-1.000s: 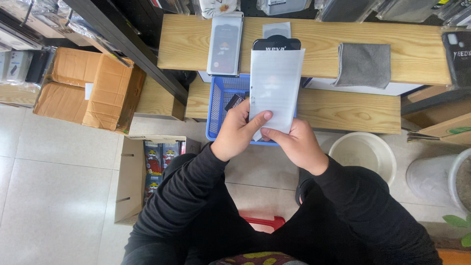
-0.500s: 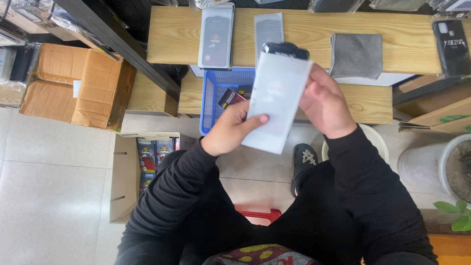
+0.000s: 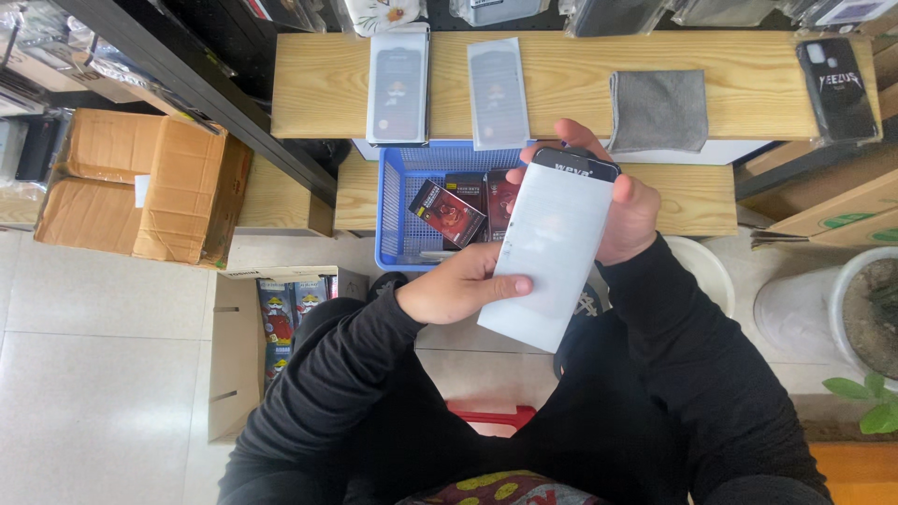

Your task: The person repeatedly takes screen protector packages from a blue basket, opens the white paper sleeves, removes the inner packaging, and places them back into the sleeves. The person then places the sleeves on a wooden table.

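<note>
Both my hands hold a long white flat package (image 3: 554, 252) with a black top edge, tilted a little to the right, over my lap. My left hand (image 3: 458, 290) grips its lower left side, thumb on the front. My right hand (image 3: 625, 201) is behind its upper right part, fingers curled round the top. Just beyond it stands a blue plastic basket (image 3: 395, 201) with several dark and red small boxes (image 3: 447, 211) in it.
On the wooden shelf (image 3: 748, 93) lie two flat clear packages (image 3: 398, 84), a folded grey cloth (image 3: 659, 110) and a black phone case (image 3: 835, 89). A cardboard box (image 3: 140, 187) sits at left, an open carton (image 3: 271, 327) on the floor, a white bucket (image 3: 706, 271) and a plant pot (image 3: 847, 309) at right.
The white package has tilted to the right, and my right hand has moved from its lower edge up behind its top. My left hand stays low on its left side.
</note>
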